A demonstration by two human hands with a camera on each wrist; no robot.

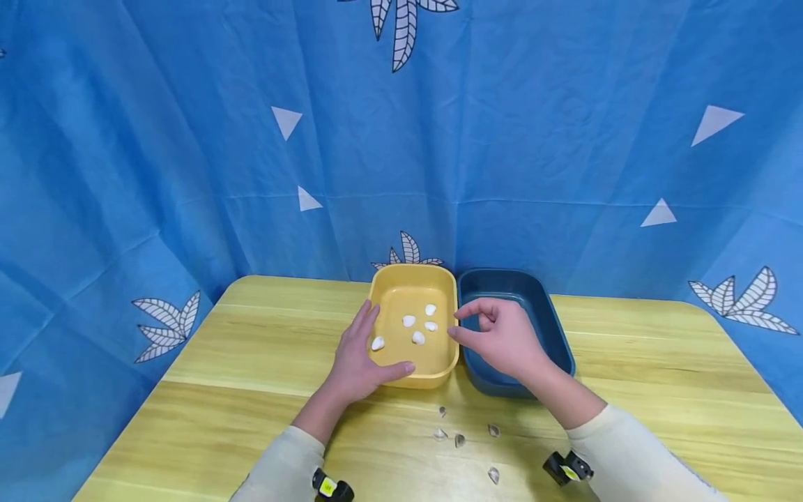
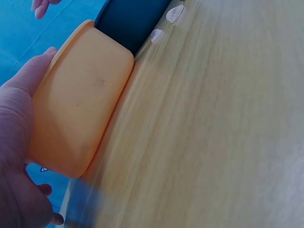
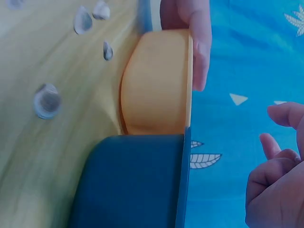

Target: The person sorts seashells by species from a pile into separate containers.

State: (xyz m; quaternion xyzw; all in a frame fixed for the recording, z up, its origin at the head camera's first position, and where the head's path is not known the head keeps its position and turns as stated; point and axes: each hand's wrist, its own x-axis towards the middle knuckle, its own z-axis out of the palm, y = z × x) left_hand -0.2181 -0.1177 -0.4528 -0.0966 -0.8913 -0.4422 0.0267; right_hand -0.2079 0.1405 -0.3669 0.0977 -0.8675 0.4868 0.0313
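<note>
My left hand point(image 1: 357, 359) holds the near left corner of a yellow plastic bin point(image 1: 414, 382), its thumb over the front rim and its fingers along the left side. Several small white seashells point(image 1: 418, 337) lie spread on the bin's floor. Above the rims where the two bins meet is my right hand point(image 1: 502, 335), thumb and index finger apart with nothing between them, the other fingers bent. Beneath that hand stands a dark blue bin point(image 1: 561, 335), partly hidden by it. On the table before the bins lie several more seashells point(image 1: 460, 440).
Both bins stand side by side on a wooden table point(image 1: 270, 335) near its far edge. A blue patterned curtain point(image 1: 533, 139) hangs right behind them. One loose seashell point(image 1: 493, 475) lies nearer to me than the others.
</note>
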